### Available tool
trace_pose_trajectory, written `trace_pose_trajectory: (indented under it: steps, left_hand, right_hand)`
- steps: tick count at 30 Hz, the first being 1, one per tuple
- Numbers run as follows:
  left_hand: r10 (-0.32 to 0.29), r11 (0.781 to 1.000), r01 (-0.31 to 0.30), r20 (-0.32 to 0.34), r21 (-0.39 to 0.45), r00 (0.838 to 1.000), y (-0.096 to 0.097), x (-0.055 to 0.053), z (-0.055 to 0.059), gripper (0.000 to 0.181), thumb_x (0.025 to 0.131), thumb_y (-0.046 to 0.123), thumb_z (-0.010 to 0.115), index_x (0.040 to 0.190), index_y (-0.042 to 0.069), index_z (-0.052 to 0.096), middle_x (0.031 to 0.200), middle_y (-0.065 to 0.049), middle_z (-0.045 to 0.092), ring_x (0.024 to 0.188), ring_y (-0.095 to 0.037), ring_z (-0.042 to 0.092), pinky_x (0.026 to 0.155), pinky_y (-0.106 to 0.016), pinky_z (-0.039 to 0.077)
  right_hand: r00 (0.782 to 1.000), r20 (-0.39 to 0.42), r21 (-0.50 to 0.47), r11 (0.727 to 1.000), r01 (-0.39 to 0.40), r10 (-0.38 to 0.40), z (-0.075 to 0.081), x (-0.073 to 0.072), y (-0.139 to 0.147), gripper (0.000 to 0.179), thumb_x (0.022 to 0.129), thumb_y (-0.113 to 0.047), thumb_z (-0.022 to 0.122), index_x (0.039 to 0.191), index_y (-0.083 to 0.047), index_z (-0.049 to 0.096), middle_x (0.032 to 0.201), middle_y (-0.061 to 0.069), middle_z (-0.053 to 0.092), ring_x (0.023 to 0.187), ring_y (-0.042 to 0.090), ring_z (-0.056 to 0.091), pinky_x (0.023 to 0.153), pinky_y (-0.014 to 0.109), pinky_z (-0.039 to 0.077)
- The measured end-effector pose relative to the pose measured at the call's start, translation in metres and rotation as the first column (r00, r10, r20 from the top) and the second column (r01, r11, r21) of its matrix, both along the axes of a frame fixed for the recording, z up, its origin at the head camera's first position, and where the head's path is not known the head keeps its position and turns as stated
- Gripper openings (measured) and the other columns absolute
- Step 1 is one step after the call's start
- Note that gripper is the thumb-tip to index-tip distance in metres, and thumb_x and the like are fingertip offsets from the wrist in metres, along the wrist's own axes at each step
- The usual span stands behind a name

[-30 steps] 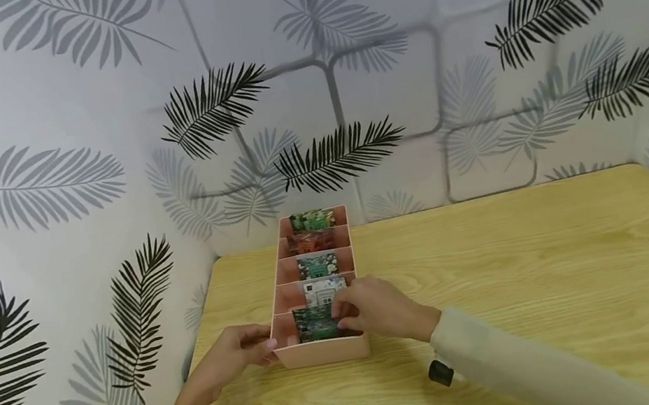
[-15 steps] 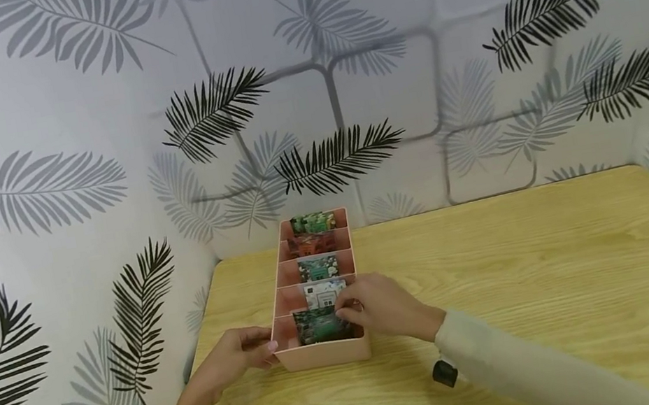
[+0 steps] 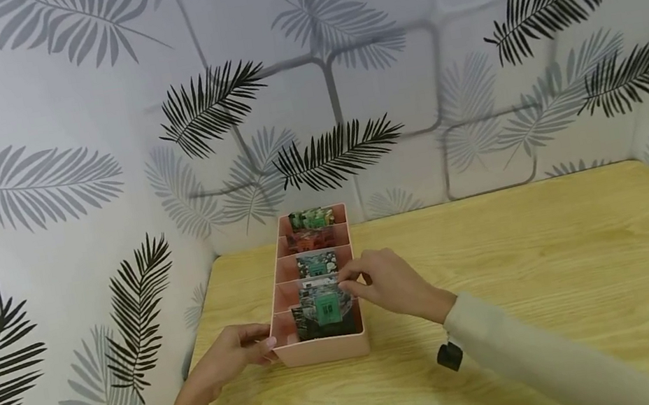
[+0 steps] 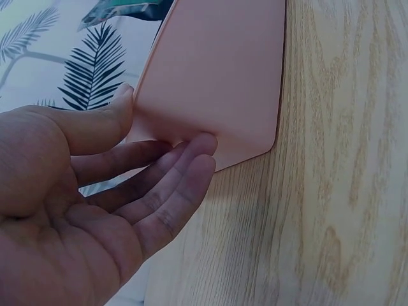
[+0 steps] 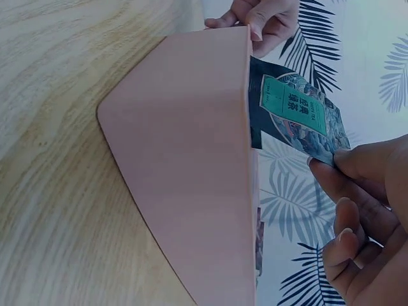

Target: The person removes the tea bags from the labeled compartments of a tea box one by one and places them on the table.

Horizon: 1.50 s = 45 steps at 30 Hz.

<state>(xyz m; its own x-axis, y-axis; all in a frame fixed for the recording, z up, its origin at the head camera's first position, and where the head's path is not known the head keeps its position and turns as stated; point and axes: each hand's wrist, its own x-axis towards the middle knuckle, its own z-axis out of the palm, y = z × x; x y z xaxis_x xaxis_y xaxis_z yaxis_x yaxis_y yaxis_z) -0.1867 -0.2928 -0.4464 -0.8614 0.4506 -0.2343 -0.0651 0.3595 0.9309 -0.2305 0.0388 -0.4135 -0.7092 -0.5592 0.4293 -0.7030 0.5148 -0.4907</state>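
A long pink divided box (image 3: 323, 351) stands on the table, with packets in its compartments. Between thumb and index finger, my right hand (image 3: 391, 284) pinches the top corner of a dark tea bag sachet (image 5: 299, 115) with a green label. The sachet is raised partly above the rim of the nearest compartment, its lower end hidden by the box wall. Behind it in the same compartment, another dark packet (image 3: 302, 323) shows at the left. My left hand (image 3: 225, 360) holds the box's near left corner, thumb at the rim and fingers against the outer wall.
Farther compartments hold a white packet (image 3: 312, 282), a teal one (image 3: 317, 265), a red one (image 3: 311, 240) and green ones (image 3: 312, 218). The wooden table (image 3: 530, 255) extends right. A leaf-patterned wall covering (image 3: 377, 95) rises behind and to the left.
My right hand has risen and moved away from me, drawing the tea bag sachet upward so its green label shows. The left hand and the box have stayed put.
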Motion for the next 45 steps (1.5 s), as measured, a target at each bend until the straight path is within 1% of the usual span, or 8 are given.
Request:
trace_pose_trajectory:
  steps: [4, 10, 17, 21, 28, 37, 41, 45]
  left_hand:
    - [-0.002, 1.000, 0.002, 0.003, -0.005, 1.000, 0.002, 0.001, 0.005, 0.053, 0.098, 0.021, 0.056, 0.138, -0.011, 0.042, 0.112, -0.022, 0.064, 0.101, -0.041, 0.062, 0.088, -0.053, 0.050]
    - [0.002, 1.000, -0.002, 0.006, -0.011, 1.000, 0.004, 0.001, 0.007, 0.052, 0.098, 0.020, 0.055, 0.137, -0.012, 0.042, 0.110, -0.022, 0.065, 0.101, -0.041, 0.061, 0.089, -0.054, 0.049]
    - [0.010, 1.000, -0.010, 0.032, -0.013, 0.999, 0.004, 0.001, 0.005, 0.053, 0.098, 0.021, 0.056, 0.137, -0.012, 0.043, 0.108, -0.020, 0.066, 0.101, -0.042, 0.061, 0.089, -0.054, 0.049]
    - [0.002, 1.000, -0.002, 0.022, -0.018, 1.000, 0.005, 0.000, 0.005, 0.052, 0.098, 0.022, 0.056, 0.136, -0.011, 0.044, 0.108, -0.021, 0.065, 0.101, -0.044, 0.060, 0.088, -0.054, 0.049]
    - [0.002, 1.000, -0.002, 0.025, -0.015, 1.000, 0.005, 0.001, 0.006, 0.052, 0.098, 0.021, 0.055, 0.136, -0.012, 0.043, 0.109, -0.021, 0.065, 0.100, -0.043, 0.060, 0.088, -0.053, 0.050]
    - [0.005, 1.000, -0.005, 0.016, -0.016, 1.000, 0.002, 0.003, 0.006, 0.053, 0.099, 0.021, 0.054, 0.138, -0.013, 0.040, 0.112, -0.022, 0.064, 0.102, -0.041, 0.061, 0.088, -0.050, 0.051]
    - [0.001, 1.000, -0.001, 0.015, -0.013, 1.000, 0.003, 0.003, 0.005, 0.054, 0.099, 0.022, 0.054, 0.138, -0.013, 0.040, 0.113, -0.021, 0.064, 0.103, -0.041, 0.060, 0.088, -0.048, 0.051]
    - [0.004, 1.000, -0.004, 0.020, -0.005, 1.000, 0.003, 0.003, 0.005, 0.052, 0.099, 0.021, 0.054, 0.137, -0.012, 0.042, 0.113, -0.021, 0.064, 0.102, -0.040, 0.061, 0.088, -0.050, 0.051]
  right_hand:
    - [1.000, -0.016, -0.036, 0.999, 0.017, -0.017, 0.008, -0.003, 0.008, 0.011, 0.092, -0.025, 0.065, 0.097, -0.022, 0.074, 0.082, -0.016, 0.067, 0.049, 0.003, 0.041, 0.046, 0.022, 0.036]
    - [0.999, 0.007, -0.095, 0.995, 0.041, -0.041, 0.016, -0.007, 0.021, 0.012, 0.093, -0.026, 0.064, 0.098, -0.023, 0.074, 0.083, -0.014, 0.068, 0.049, 0.009, 0.044, 0.046, 0.025, 0.036]
    - [0.997, 0.007, -0.103, 0.992, 0.078, -0.078, 0.016, -0.011, 0.041, 0.014, 0.094, -0.029, 0.063, 0.101, -0.023, 0.074, 0.086, -0.016, 0.067, 0.056, 0.007, 0.049, 0.050, 0.026, 0.041]
    - [0.993, 0.011, -0.109, 0.987, 0.118, -0.118, 0.016, -0.014, 0.053, 0.013, 0.094, -0.027, 0.063, 0.100, -0.022, 0.073, 0.086, -0.015, 0.066, 0.059, 0.008, 0.051, 0.052, 0.027, 0.042]
    - [0.987, 0.012, -0.124, 0.979, 0.160, -0.160, 0.015, -0.018, 0.069, 0.012, 0.093, -0.025, 0.064, 0.099, -0.020, 0.073, 0.083, -0.008, 0.068, 0.056, 0.014, 0.049, 0.050, 0.028, 0.040]
    - [0.982, -0.013, -0.106, 0.977, 0.187, -0.190, 0.013, -0.025, 0.077, 0.011, 0.093, -0.023, 0.064, 0.099, -0.019, 0.073, 0.081, -0.009, 0.066, 0.055, 0.015, 0.047, 0.050, 0.028, 0.038]
    - [0.981, -0.003, -0.098, 0.976, 0.194, -0.196, 0.013, -0.031, 0.082, 0.011, 0.094, -0.025, 0.063, 0.099, -0.020, 0.072, 0.078, -0.010, 0.064, 0.055, 0.017, 0.045, 0.050, 0.029, 0.037]
    - [0.979, 0.001, -0.084, 0.976, 0.203, -0.203, 0.012, -0.038, 0.086, 0.013, 0.094, -0.025, 0.062, 0.101, -0.019, 0.072, 0.079, -0.010, 0.063, 0.055, 0.017, 0.044, 0.051, 0.029, 0.036]
